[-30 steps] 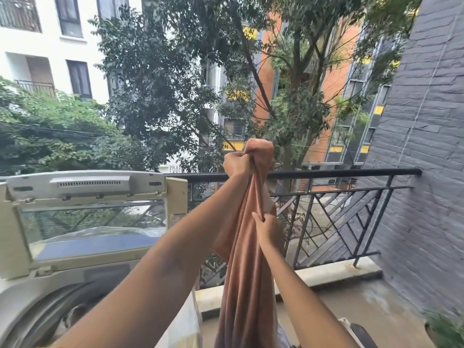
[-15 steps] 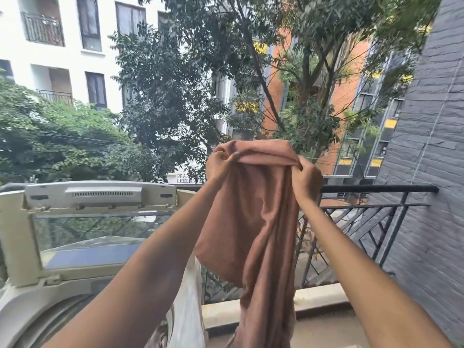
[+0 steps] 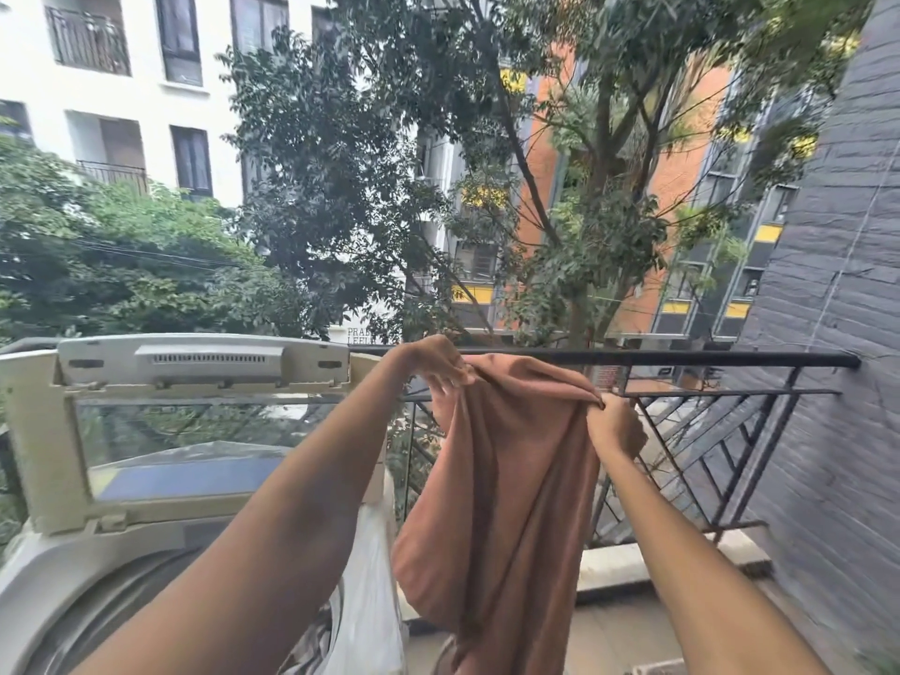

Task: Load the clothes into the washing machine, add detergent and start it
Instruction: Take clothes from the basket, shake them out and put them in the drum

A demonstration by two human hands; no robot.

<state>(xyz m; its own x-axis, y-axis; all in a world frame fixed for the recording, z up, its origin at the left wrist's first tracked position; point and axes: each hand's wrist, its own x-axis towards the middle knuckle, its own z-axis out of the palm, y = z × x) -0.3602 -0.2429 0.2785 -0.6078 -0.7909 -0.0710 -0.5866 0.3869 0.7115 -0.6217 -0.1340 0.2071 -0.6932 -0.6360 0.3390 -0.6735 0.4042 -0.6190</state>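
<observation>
at the left of the frame i see the washing machine [image 3: 53, 572], a top loader with its lid [image 3: 195, 421] standing raised and upright, the clear window in the lid reflecting foliage. the drum opening curves along the lower left, partly hidden behind my left forearm. a white plastic bag [image 3: 372, 596] hangs just beside the machine's right side, low in the frame, with a bit of grey striped fabric [image 3: 311, 645] showing at its left.

moving toward the centre, my left hand [image 3: 433, 365] is raised at the height of the railing, its fingers curled and pinching the upper left corner of the brown cloth [image 3: 506, 504]. the cloth hangs spread between both hands in the centre of the frame, drooping down to the bottom edge, to the right of the machine and not inside it.

right of centre, my right hand [image 3: 614, 426] grips the cloth's upper right corner, fingers closed tight around a bunched fold.

behind them the black balcony railing [image 3: 730, 358] runs to the grey brick wall [image 3: 837, 333] at the right edge.
</observation>
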